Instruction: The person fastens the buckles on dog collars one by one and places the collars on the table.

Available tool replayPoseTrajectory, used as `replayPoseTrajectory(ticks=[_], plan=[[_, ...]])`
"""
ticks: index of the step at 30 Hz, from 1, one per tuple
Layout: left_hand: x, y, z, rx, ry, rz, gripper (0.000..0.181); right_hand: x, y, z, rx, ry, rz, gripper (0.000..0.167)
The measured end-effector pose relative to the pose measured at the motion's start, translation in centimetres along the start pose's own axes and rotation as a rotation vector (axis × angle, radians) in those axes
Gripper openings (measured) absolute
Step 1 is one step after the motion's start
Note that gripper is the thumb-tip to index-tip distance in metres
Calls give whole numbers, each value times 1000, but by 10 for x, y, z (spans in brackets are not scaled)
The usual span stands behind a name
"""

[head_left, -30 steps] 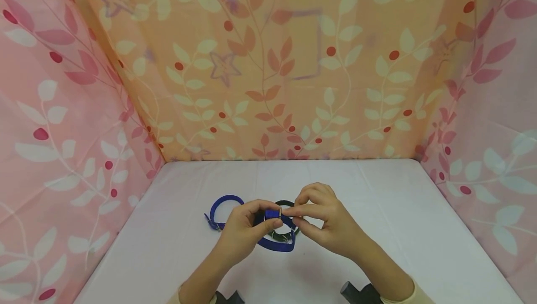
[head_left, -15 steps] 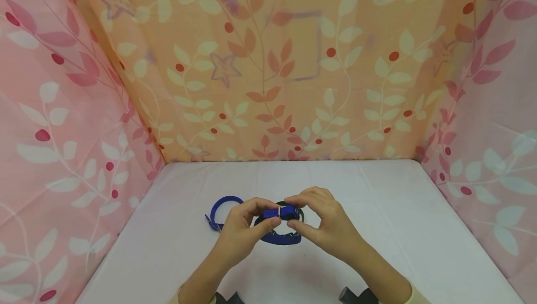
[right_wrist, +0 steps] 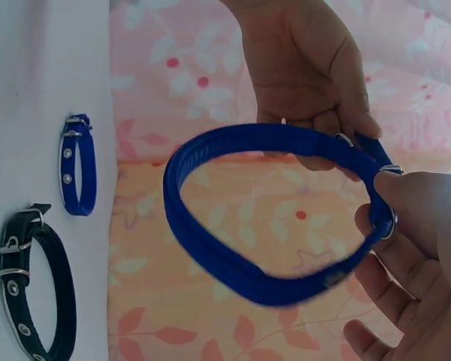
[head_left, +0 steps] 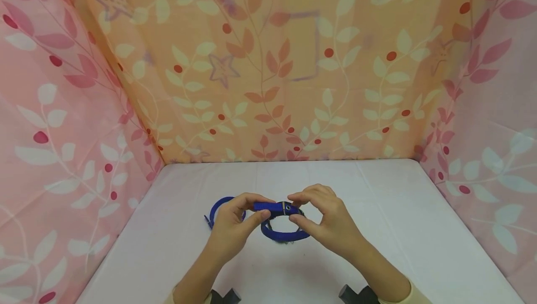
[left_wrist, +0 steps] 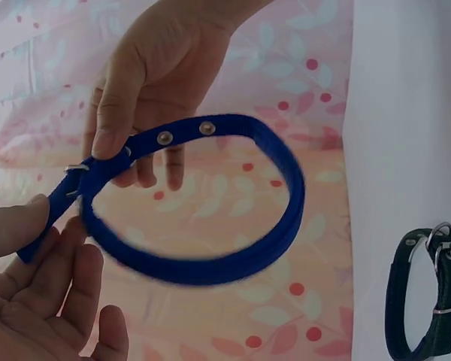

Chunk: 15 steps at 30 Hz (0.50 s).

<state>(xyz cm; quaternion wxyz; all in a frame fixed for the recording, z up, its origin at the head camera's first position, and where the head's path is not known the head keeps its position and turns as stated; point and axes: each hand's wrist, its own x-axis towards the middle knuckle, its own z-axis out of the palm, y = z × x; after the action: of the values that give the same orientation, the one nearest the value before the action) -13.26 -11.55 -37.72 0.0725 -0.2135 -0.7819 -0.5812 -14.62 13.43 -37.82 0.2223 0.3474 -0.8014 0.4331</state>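
Observation:
Between the hands, above the white table, hangs a blue buckle collar (head_left: 285, 236) bent into a loop. My left hand (head_left: 236, 224) pinches its free strap end; in the left wrist view that strap end (left_wrist: 34, 241) sticks out past the metal buckle (left_wrist: 77, 168). The thumb and fingers of my right hand (head_left: 329, 214) hold the collar beside the buckle, the thumb lying flat on the strap in the left wrist view. Metal eyelets (left_wrist: 164, 138) show along the band. In the right wrist view, a D-ring (right_wrist: 391, 226) hangs near the right fingers.
A second blue collar (head_left: 216, 206) lies on the white table (head_left: 377, 248), partly behind the left hand. A dark collar with metal fittings (right_wrist: 66, 293) rests nearby, mostly hidden in the head view. Floral cloth (head_left: 260, 108) walls in the back and sides.
The strap has come further through the buckle toward the left, and the left hand has moved slightly left. The right hand has shifted from the strap tip to a grip by the buckle.

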Motion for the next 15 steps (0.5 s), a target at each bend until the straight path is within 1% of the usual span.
replayPoseTrajectory(ticks=[9,15], plan=[[2,4,-8,-9,39,25,17,1,3,0,-8,7,-11,37],[2,7,-12,-22,90,35,17,1,4,0,-2,29,4,33]])
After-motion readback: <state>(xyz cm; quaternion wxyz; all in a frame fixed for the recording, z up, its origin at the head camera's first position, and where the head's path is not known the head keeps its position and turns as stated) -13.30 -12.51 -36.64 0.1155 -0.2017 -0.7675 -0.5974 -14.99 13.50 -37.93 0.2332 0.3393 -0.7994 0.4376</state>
